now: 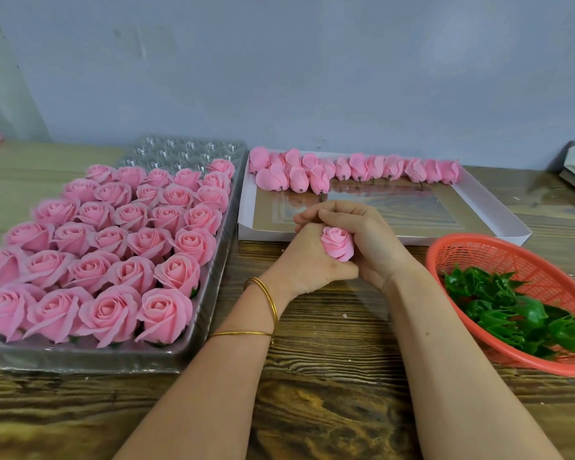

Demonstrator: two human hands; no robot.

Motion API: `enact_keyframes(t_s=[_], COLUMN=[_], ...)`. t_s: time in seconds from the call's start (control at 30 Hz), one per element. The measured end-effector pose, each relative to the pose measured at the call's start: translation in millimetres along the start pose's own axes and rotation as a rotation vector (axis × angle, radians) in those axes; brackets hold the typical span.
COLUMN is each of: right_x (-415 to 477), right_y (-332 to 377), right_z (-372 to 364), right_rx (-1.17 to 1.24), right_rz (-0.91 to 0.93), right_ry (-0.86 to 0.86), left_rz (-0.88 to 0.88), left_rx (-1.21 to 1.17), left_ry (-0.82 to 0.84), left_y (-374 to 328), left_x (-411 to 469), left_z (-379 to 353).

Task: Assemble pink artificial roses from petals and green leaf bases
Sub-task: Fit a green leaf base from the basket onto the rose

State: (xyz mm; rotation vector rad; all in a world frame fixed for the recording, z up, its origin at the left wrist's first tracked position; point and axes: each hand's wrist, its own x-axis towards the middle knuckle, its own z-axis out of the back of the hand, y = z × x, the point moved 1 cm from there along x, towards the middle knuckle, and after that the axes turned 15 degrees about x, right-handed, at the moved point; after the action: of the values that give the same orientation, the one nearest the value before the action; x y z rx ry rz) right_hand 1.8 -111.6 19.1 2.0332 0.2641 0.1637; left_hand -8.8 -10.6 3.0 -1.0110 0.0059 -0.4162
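On the wooden table, the left hand and right hand both grip one pink rose. Green leaf bases fill a red basket at four o'clock. Finished roses pack a tray at nine; buds line a white box at twelve.

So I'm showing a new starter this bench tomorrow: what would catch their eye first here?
Probably the clear tray packed with finished roses, on the left of the table. At centre, the left hand and right hand together grip one pink rose. On the right, a red basket holds green leaf bases.
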Motion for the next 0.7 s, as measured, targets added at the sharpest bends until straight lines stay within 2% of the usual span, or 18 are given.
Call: enact_keyframes(t_s=[0.2, 0.47, 0.7], right_x=[-0.7, -1.9, -2.3], right_y=[1.5, 0.2, 0.8], right_z=[1.2, 0.7, 0.3], right_rx=[0.030, 0.013, -0.033], right_rz=[-0.032, 0.029, 0.088], right_ry=[0.005, -0.027, -0.034], left_rz=[-0.018, 0.031, 0.104], left_rx=[0.002, -0.065, -0.248], left_ry=[0.024, 0.023, 0.083], left_y=[-0.1, 7.6, 3.1], left_x=[-1.0, 1.2, -0.7], left_z=[-1.1, -1.1, -0.5])
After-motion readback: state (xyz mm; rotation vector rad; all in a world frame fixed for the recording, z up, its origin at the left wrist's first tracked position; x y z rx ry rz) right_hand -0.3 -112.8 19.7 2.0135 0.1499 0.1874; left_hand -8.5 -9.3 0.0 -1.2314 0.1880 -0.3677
